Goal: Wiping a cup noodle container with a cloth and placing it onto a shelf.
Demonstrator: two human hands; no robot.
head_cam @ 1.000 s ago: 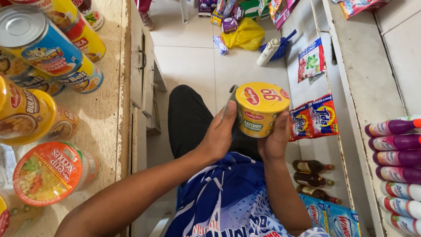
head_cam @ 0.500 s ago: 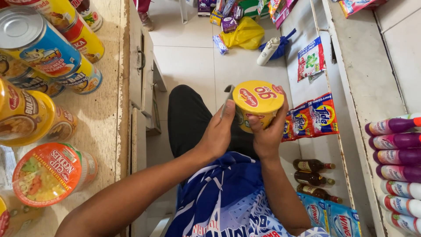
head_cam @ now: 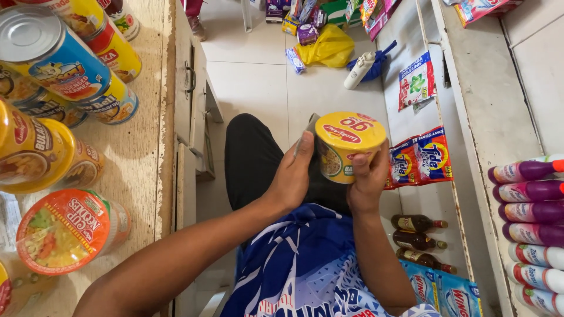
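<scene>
Both hands wrapped around yellow noodle cup [head_cam: 346,149], lid sealed: left hand [head_cam: 292,176] on its side, right hand [head_cam: 368,183] opposite. Cup over lap, not yet shelved. Canned goods [head_cam: 56,56] on wooden desk [head_cam: 141,170] beyond.

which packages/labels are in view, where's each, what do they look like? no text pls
Noodle cup: round, yellow with red patches, held between left hand and right hand.
Tin can: top left on wooden shelf, blue-yellow label, silver lid.
Orange-lidded cup: lower left, lying on its side.
Sachets: right shelf, blue, orange-yellow emblem.
Tubes: far right, stacked, purple and white.
Brown bottles: below sachets, lying sideways.
</scene>
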